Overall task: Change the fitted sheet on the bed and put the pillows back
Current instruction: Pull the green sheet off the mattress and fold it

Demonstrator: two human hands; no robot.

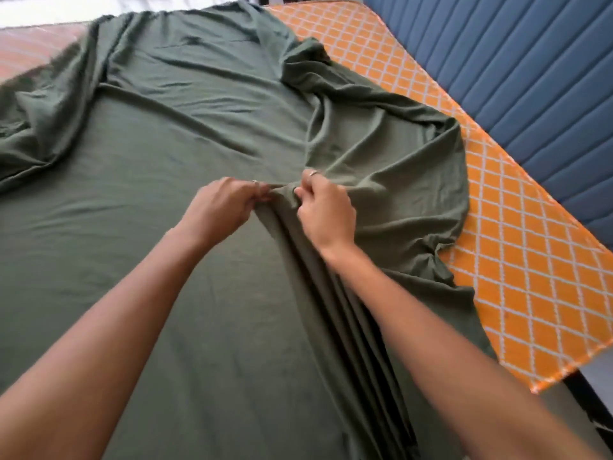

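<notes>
- Gripping a raised fold of the green fitted sheet, your left hand and right hand pinch it side by side.
- Sheet lies loose over the orange mattress; its right edge appears untucked.
- Blue headboard borders the mattress.

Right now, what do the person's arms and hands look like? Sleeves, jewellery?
Both forearms are bare, with no sleeves in view. The left hand wears a silver-looking ring on one finger, and the right hand wears a similar ring. No gloves, watch or bracelet show.
</notes>
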